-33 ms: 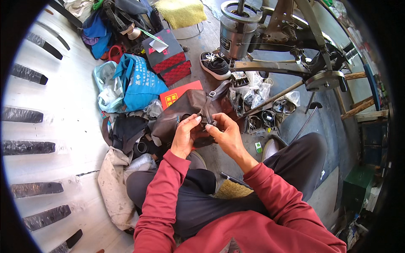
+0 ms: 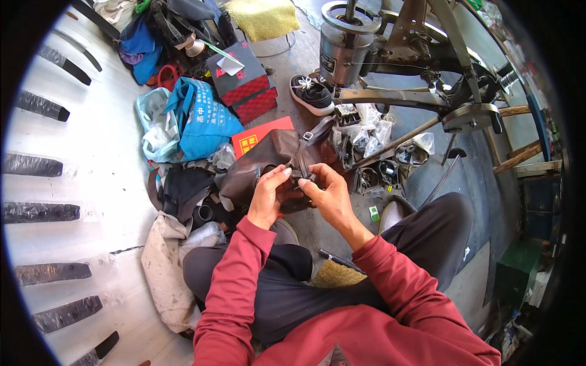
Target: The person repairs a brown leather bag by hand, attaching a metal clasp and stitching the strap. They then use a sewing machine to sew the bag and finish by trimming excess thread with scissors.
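A dark brown leather bag [image 2: 250, 163] sits in front of my knees, its body partly hidden by my hands. My left hand [image 2: 266, 196] is closed at the bag's near side, thumb and fingertips pinching a dark strap. On the other side, my right hand [image 2: 331, 194] pinches the lower end of the same brown leather strap [image 2: 303, 160], which rises between the two hands. The fingertips almost meet, and they cover small details there. A strap with a metal buckle [image 2: 317, 130] sticks out past the bag's far right corner.
A sewing machine [image 2: 415, 61] with a metal cylinder stands at the far right. Plastic bags of small parts [image 2: 378, 137] lie below it, near a black shoe [image 2: 310, 94]. At left are a blue bag [image 2: 204, 116], a red-patterned box [image 2: 253, 104] and a white panel [image 2: 110, 183] holding dark strips.
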Tool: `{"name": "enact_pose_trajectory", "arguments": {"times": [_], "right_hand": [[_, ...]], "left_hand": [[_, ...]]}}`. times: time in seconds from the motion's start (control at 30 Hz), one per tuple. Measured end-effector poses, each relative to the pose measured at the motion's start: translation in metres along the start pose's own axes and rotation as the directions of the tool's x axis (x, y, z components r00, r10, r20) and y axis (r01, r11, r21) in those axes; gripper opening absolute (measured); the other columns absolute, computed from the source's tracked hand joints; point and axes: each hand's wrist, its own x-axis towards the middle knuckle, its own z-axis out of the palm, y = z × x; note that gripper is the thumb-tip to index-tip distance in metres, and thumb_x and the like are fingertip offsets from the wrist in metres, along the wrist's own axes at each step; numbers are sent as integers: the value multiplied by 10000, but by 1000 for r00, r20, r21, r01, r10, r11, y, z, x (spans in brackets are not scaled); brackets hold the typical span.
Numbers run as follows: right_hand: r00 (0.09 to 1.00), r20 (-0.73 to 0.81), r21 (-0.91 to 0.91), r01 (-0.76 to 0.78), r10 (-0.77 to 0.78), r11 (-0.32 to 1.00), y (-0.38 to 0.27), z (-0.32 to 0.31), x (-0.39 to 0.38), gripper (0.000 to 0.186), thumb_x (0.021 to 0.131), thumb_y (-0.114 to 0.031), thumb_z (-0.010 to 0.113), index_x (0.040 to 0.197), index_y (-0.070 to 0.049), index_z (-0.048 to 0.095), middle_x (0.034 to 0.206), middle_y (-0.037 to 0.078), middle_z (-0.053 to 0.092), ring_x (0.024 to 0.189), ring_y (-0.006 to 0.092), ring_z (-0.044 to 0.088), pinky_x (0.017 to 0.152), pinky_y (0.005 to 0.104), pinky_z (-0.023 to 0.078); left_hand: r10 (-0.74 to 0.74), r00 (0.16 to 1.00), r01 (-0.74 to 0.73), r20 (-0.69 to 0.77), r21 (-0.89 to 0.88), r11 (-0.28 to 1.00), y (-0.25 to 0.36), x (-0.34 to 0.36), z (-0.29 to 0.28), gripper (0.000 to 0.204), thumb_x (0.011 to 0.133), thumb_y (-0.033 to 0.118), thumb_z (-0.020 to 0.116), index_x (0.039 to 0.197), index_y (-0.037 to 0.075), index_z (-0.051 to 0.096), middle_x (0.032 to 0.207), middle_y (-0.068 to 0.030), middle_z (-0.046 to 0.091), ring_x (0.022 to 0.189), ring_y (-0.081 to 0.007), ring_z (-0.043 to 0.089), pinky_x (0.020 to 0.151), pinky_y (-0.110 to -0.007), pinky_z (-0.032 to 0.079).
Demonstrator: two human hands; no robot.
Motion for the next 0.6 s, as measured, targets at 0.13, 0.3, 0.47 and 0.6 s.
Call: {"name": "enact_pose_trajectory", "arguments": {"times": [0.13, 0.3, 0.47, 0.6], "right_hand": [[994, -18, 65, -104, 106, 992, -6, -1, -1, 214, 940, -198, 754, 967, 2, 683, 745, -32, 623, 631, 35, 536, 542, 231, 452], [988, 20, 60, -153, 152, 986, -11, -1, 4, 237, 969, -251, 748, 885, -43, 672, 678, -23, 623, 512, 42, 544, 464, 216, 431], [984, 15, 17, -177, 177, 984, -12, -4, 13, 281, 978, -271, 739, 836, -36, 675, 656, -19, 620, 507, 44, 545, 465, 220, 434], [984, -9, 4, -178, 178, 984, -11, -7, 18, 309, 969, -285, 743, 803, -33, 678, 634, -14, 611, 501, 51, 540, 457, 232, 426]], "left_hand": [[7, 999, -7, -35, 16, 1000, -4, 3, -2, 152, 1016, 173, 578, 1117, 91, 657, 1028, -25, 715, 926, -132, 689, 768, -304, 607], [25, 999, -24, -22, 46, 999, -7, 6, -9, 163, 1029, 161, 560, 1137, 108, 670, 1037, -10, 718, 971, -146, 690, 834, -355, 592], [28, 999, -27, -22, 38, 999, -4, 3, -5, 138, 1018, 175, 577, 1116, 122, 658, 1010, 5, 699, 935, -125, 668, 822, -324, 559], [51, 999, -51, -1, 58, 997, -1, -1, 2, 124, 1009, 178, 593, 1103, 119, 649, 998, 6, 688, 931, -118, 662, 826, -303, 540]]}}
